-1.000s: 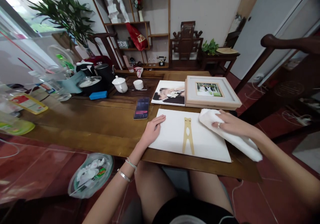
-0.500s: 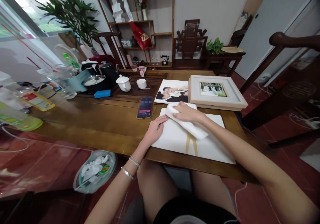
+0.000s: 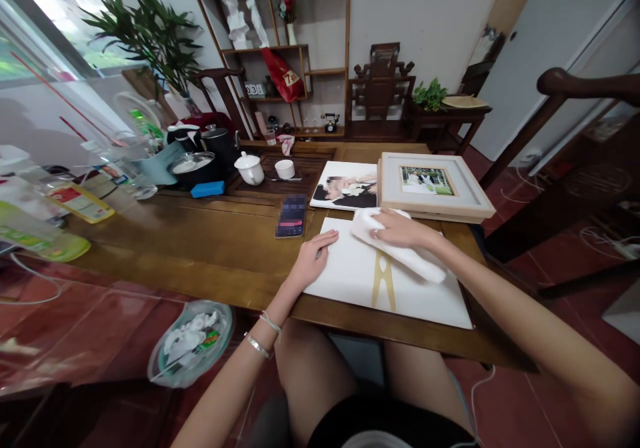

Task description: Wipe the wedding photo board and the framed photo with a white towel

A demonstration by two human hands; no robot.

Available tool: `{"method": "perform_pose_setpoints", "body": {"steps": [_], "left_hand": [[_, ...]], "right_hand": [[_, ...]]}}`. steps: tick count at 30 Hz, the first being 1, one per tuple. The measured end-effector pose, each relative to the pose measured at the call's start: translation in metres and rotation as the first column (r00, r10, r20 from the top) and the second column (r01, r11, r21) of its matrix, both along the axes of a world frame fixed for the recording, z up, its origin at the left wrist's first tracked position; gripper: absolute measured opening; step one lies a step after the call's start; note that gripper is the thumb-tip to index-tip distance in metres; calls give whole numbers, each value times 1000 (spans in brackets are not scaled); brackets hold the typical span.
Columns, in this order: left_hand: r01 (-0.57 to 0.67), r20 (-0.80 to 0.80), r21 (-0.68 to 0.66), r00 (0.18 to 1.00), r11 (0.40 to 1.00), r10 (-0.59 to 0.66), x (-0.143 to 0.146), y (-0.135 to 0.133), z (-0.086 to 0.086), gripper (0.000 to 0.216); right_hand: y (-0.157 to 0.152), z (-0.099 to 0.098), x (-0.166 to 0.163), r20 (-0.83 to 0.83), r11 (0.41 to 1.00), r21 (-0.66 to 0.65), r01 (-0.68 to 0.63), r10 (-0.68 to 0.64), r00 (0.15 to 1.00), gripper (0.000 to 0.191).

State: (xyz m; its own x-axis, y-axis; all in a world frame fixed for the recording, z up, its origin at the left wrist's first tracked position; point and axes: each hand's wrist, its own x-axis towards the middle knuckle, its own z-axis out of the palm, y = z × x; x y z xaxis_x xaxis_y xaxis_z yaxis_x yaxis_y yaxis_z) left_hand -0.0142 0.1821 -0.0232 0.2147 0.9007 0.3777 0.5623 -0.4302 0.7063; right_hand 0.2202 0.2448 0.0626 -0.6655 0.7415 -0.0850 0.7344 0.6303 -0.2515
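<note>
A white board (image 3: 345,271) lies flat near the table's front edge, with a tan, two-legged shape (image 3: 383,285) on its face. Pressed over its upper right part is a white cloth (image 3: 417,261), gripped by my right hand (image 3: 400,228). My left hand (image 3: 313,258) rests on the board's left edge, fingers stretched out and holding nothing. Just beyond that hand lies a phone (image 3: 291,216) with its screen lit. Behind the board are a photo print (image 3: 345,191) and a pale picture frame (image 3: 470,185) holding a photo of people outdoors.
On the wooden table (image 3: 215,241) stand a white lidded cup (image 3: 249,168), a small white cup (image 3: 285,169), a blue block (image 3: 208,189), a dark pot (image 3: 193,168) and several bottles at left. A lined bin (image 3: 193,341) sits on the floor below. A dark chair (image 3: 565,88) stands right.
My right hand has slid the cloth to the right across the board, uncovering more of the tan shape. My left hand has stayed at the left edge.
</note>
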Motion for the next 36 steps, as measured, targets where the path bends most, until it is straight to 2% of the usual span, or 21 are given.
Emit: {"method": "perform_pose_setpoints", "body": {"steps": [4,9,11,13,17,20,23,25,28,30,34,36], "left_hand": [[-6,8,0,1000,1000,6,1,0,0,43],[-3,18,-11,1000,1000,4,1,0,1,43],[0,23,-18,1000,1000,0,1,-1,2,43],[-3,22,-24,1000,1000,3,1,-1,3,43],[27,26,-31,999,999,-27,0,-2,4,41],[22,19,-29,1000,999,-21,0,-2,4,42],[7,15,-28,1000,1000,-6,1,-2,4,43],[8,15,-26,1000,1000,-8,1,-2,4,43],[9,10,-26,1000,1000,-8,1,-2,5,42],[5,9,-29,1000,1000,-5,1,-2,5,42],[15,16,-33,1000,999,-14,0,-4,8,41],[36,27,-31,999,999,-35,-1,-4,8,41]], "right_hand": [[-9,-5,17,0,999,30,45,-45,999,29],[-34,-17,-12,-16,992,120,34,-32,999,33],[-55,-19,-25,-4,991,128,-26,27,1000,38],[-83,-19,-33,8,984,110,-141,141,990,39],[-126,-19,-34,-31,924,64,-377,379,925,34],[-114,-20,-28,-46,939,59,-338,340,939,30],[-72,-21,-22,-5,980,94,-175,176,984,30],[-48,-21,-21,13,988,125,-96,95,995,32],[-42,-20,-25,23,987,154,-53,50,998,34],[-59,-20,-31,53,984,152,-90,83,995,37],[-114,-21,-44,81,947,119,-299,291,953,42],[-135,-23,-49,48,930,130,-345,341,939,41]]}}
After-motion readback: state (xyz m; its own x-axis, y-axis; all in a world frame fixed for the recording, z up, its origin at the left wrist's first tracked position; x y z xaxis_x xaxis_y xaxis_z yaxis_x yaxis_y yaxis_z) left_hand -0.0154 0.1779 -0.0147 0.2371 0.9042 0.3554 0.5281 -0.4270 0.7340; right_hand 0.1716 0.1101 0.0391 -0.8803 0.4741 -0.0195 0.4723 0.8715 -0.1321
